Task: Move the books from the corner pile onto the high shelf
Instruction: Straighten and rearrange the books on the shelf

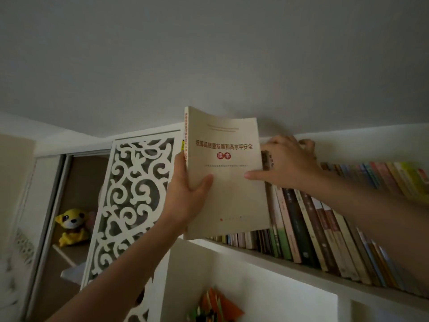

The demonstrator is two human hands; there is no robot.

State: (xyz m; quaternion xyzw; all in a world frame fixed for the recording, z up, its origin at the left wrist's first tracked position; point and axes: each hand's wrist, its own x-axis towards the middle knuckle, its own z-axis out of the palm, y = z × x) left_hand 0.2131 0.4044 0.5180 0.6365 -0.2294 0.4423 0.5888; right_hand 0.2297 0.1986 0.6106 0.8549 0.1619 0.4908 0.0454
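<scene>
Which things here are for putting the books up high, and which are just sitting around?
For the job: beige book, left hand holding it, right hand on the shelved books, high shelf.
Just there: yellow plush toy, white carved panel.

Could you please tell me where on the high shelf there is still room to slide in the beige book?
The high shelf is packed with a row of upright books toward the right. The only opening seems to be at its left end, where the right hand grips the row's tops beside the beige book held by the left hand. The gap itself is hidden.
</scene>
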